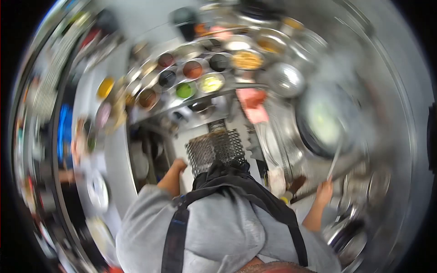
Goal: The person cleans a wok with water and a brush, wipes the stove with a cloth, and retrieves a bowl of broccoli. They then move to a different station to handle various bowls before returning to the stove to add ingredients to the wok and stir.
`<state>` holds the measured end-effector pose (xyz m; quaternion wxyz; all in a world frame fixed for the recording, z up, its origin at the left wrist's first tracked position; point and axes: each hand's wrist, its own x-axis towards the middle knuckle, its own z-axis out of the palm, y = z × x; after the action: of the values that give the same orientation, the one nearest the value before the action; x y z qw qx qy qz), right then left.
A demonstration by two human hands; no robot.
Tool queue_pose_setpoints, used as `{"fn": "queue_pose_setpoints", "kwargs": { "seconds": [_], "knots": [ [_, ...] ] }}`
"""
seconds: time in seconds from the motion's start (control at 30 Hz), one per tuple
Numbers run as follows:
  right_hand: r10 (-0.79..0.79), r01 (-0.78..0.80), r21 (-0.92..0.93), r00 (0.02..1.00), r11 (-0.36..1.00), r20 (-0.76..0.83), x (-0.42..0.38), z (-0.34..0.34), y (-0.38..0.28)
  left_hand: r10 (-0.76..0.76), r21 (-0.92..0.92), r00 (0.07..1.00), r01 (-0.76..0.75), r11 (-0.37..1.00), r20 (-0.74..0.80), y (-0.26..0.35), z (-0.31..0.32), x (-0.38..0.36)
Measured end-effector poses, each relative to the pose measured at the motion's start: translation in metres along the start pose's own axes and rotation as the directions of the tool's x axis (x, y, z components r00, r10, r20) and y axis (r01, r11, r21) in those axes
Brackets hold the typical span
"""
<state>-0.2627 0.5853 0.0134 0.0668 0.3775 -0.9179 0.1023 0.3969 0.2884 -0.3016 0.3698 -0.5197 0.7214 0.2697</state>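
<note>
My right hand (324, 191) is closed around the pale shaft of a long-handled cooking utensil (334, 164). The utensil reaches into a large dark wok (306, 132) at the right, and steam and blur hide its head. Pale, whitish-green contents (324, 122) lie in the wok under thick steam. My left hand (180, 164) hangs low by my side, nearest to a perforated dark mat (214, 148) in front of my apron. Blur keeps its fingers from showing clearly, and I make out nothing in it.
Several metal pots of sauces and ingredients (192, 69) stand in rows ahead. A shiny metal bowl (286, 79) sits beside the wok, near a pinkish-red cloth (252, 103). A steel counter (116, 159) with a white plate (98, 190) runs along the left. Metal pans (348, 241) stand at lower right.
</note>
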Motion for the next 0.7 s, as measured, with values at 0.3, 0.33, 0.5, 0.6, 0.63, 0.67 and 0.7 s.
{"fn": "queue_pose_setpoints", "kwargs": {
  "seconds": [0.3, 0.33, 0.5, 0.6, 0.63, 0.67, 0.7],
  "knots": [
    [-0.592, 0.538, 0.509, 0.803, 0.672, -0.068, 0.029, 0.031, -0.216, -0.462, -0.826, 0.687, -0.422, 0.374, -0.561, 0.029, -0.038, -0.228],
    [-0.722, 0.613, 0.511, 0.691, 0.603, 0.022, 0.016, 0.033, -0.258, -0.533, -0.866, 0.69, -0.455, 0.207, -0.49, 0.012, -0.017, -0.245],
    [-0.888, 0.425, 0.81, 0.396, 0.404, 0.235, -0.05, 0.055, -0.412, -0.864, -0.38, 0.454, -0.776, -0.503, 0.218, -0.087, 0.106, -0.358],
    [-0.931, 0.441, 0.831, 0.282, 0.339, 0.23, -0.077, 0.06, -0.457, -0.784, 0.107, 0.325, -0.942, -0.319, 0.529, -0.104, 0.188, -0.429],
    [-0.937, 0.436, 0.833, 0.227, 0.341, 0.265, -0.081, 0.061, -0.47, -0.744, 0.146, 0.255, -0.967, -0.21, 0.617, -0.102, 0.21, -0.448],
    [-0.924, 0.444, 0.81, 0.212, 0.382, 0.32, -0.088, 0.059, -0.482, -0.727, 0.154, 0.206, -0.978, -0.138, 0.655, -0.1, 0.241, -0.459],
    [-0.9, 0.45, 0.78, 0.223, 0.435, 0.373, -0.091, 0.055, -0.494, -0.709, 0.165, 0.169, -0.983, -0.076, 0.685, -0.097, 0.268, -0.466]
  ]
}}
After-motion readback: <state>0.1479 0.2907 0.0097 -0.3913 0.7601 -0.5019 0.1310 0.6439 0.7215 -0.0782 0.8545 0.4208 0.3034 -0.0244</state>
